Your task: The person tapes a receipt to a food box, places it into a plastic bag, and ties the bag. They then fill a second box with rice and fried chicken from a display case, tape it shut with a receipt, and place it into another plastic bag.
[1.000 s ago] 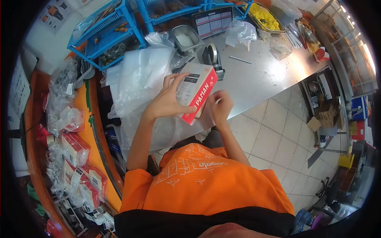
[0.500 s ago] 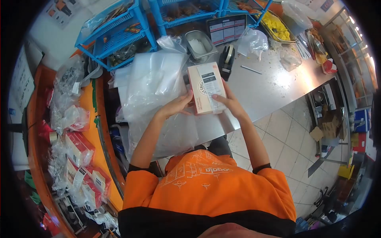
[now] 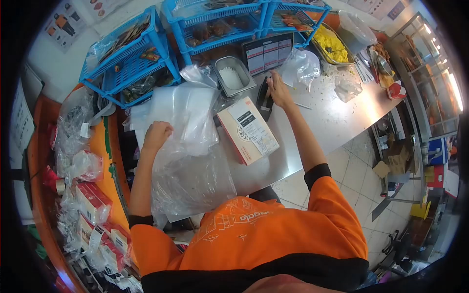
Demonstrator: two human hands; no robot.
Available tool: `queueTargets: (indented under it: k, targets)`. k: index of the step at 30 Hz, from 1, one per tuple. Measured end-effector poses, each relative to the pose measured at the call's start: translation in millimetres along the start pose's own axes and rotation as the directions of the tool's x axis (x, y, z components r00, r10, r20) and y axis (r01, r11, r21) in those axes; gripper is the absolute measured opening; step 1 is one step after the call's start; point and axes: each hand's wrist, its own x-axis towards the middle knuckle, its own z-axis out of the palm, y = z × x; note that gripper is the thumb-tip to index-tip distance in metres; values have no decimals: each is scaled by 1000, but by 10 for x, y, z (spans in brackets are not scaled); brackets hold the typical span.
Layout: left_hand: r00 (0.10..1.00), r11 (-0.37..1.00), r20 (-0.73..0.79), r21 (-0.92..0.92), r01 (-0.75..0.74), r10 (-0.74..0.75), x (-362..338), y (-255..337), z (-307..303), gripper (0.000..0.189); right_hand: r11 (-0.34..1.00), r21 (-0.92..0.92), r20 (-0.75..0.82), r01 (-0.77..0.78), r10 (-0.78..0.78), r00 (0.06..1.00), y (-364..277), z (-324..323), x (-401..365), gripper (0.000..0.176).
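Observation:
A white and red box (image 3: 248, 131) with a printed label lies tilted on the steel table, with neither hand on it. My left hand (image 3: 157, 135) is over the stack of clear plastic bags (image 3: 183, 115), its fingers curled together; whether they pinch a bag is too small to tell. My right hand (image 3: 279, 91) is at the black tape dispenser (image 3: 265, 101), behind the box, with its fingers partly spread. The hand hides part of the dispenser.
Blue plastic racks (image 3: 178, 41) stand along the back. Near them are a metal container (image 3: 234, 78) of white grains, a tablet (image 3: 267, 54) and a tray of yellow food (image 3: 332, 45). Bagged boxes (image 3: 93, 202) lie on the left counter.
Both hands have let go of the box, which now lies turned on the table. My left hand moved left to the bags; my right hand moved forward to the dispenser.

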Motion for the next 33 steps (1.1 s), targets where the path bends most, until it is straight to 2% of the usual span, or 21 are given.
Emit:
queueTargets:
  k: [1,5,7,8,10,12,13,14,15,16,17,18,19,20,22,23,25,28,31,32,33]
  targets:
    - [983,980,171,197,33,-67,17,8,-14,10,995,35,50,-99,97,994,-18,-7,-14,49]
    - [982,962,175,248,-113,70,111,20,29,5,996,30,137,-85,80,987,11,-167,72,50]
    - [951,838,89,452,-305,297,113,-282,194,3,949,-315,-89,0,-29,996,-160,-243,58,47]
    - [953,841,79,453,-296,293,76,-201,146,3,949,-315,-85,11,-40,996,-366,-316,52,47]
    - [857,726,-139,607,-322,496,-35,146,-135,5,969,206,-390,135,-45,920,-1045,-509,13,41]
    - [861,788,-264,575,-220,434,-26,480,-371,7,913,360,-274,194,-96,957,-1682,-522,-137,35]
    - [848,841,-379,525,-133,371,-28,683,-495,9,889,342,-230,304,-235,944,-1960,-449,-202,39]
    - [850,935,-455,337,-111,265,-34,977,-670,13,845,465,-37,265,-280,959,-2291,-427,-281,45]
    - [847,987,-511,132,-90,146,-55,1222,-849,16,787,446,-131,427,-414,901,-2528,-308,-321,51]
    - [847,988,-514,133,-79,137,-130,1315,-1008,16,755,520,53,400,-495,867,-2693,-222,-359,48]
    - [926,932,-365,-292,-214,98,-226,1368,-1152,18,727,587,225,356,-569,791,-2798,-213,-401,46]
    - [969,698,-208,-674,-242,135,-293,1405,-1212,21,720,594,223,359,-576,786,-2898,-345,-439,46]
    - [976,467,-161,-859,-211,143,-363,1452,-1129,20,625,706,122,332,-570,813,-3023,-514,-476,43]
    - [975,335,-223,-917,-214,14,-387,1509,-905,20,514,802,28,306,-543,839,-3067,-618,-501,42]
    - [940,180,-252,-960,-213,-228,-459,1603,-394,20,599,723,-24,344,-475,880,-2906,-702,-413,44]
    - [928,182,-236,-965,-189,-289,-532,1662,-131,19,685,627,-91,371,-408,908,-2800,-759,-364,46]
    - [944,403,-233,-907,-123,-235,-754,1805,288,19,886,407,-39,222,-226,973,-2521,-901,-333,36]
    - [918,819,-379,-559,-128,-116,-904,2000,749,19,768,516,-310,378,-244,919,-1861,-1052,-394,31]
    - [828,945,-556,-303,-126,-68,-659,2257,1035,19,714,382,-428,586,-426,797,-1141,-1230,-789,28]
    - [785,494,-448,-843,-212,-428,-527,2423,1049,26,672,578,-408,462,-252,877,-958,-1313,-1024,26]
    - [776,-203,-129,-927,-316,-617,-421,2616,1068,39,579,746,-347,329,-82,934,-876,-1416,-1186,25]
